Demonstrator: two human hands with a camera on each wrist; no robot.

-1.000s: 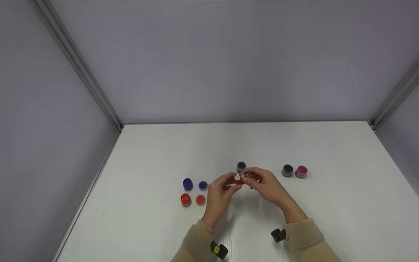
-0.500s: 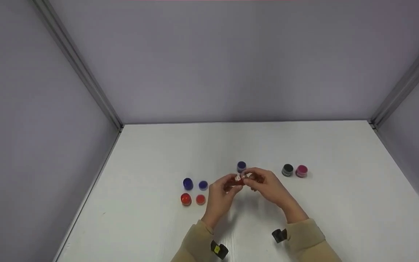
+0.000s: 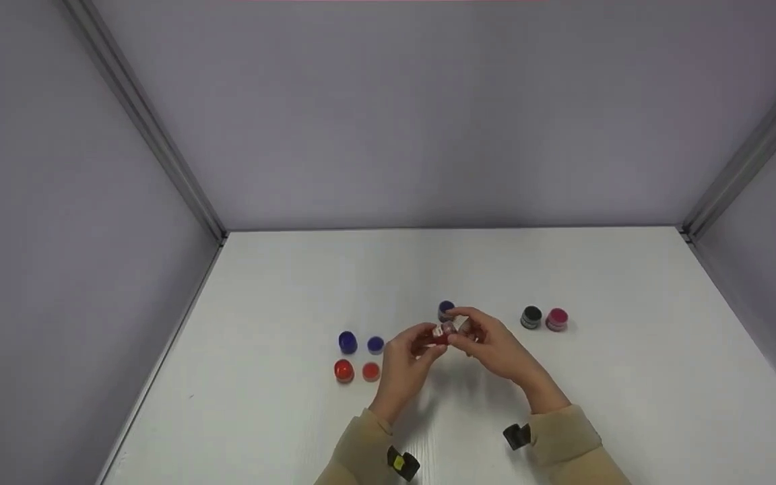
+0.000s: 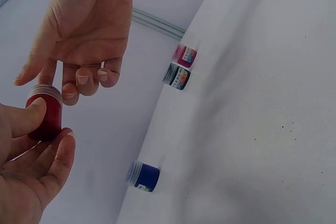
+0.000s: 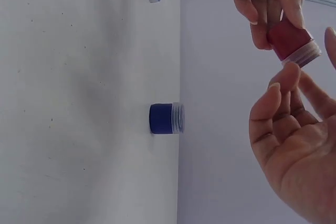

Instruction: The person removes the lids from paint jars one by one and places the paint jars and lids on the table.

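The small jar (image 4: 44,114) held in the left hand (image 4: 29,177) is dark red with a clear threaded neck. On the white table (image 3: 630,350) stand blue (image 3: 347,341), red (image 3: 343,370), black (image 3: 531,316) and pink (image 3: 556,318) jars. The sleeves (image 3: 566,434) are beige, the walls pale lilac.

The white table (image 3: 280,283) is bounded by grey walls on three sides. On its left part sit four small pieces in a square: a blue paint pot (image 3: 347,341) with a blue lid (image 3: 376,344) just beside it, and nearer the front edge a red paint pot (image 3: 343,370) beside a red lid (image 3: 370,371). Toward the middle stands another blue pot (image 3: 446,309). To the right a black pot (image 3: 531,317) and a pink pot (image 3: 556,319) stand touching or nearly so.
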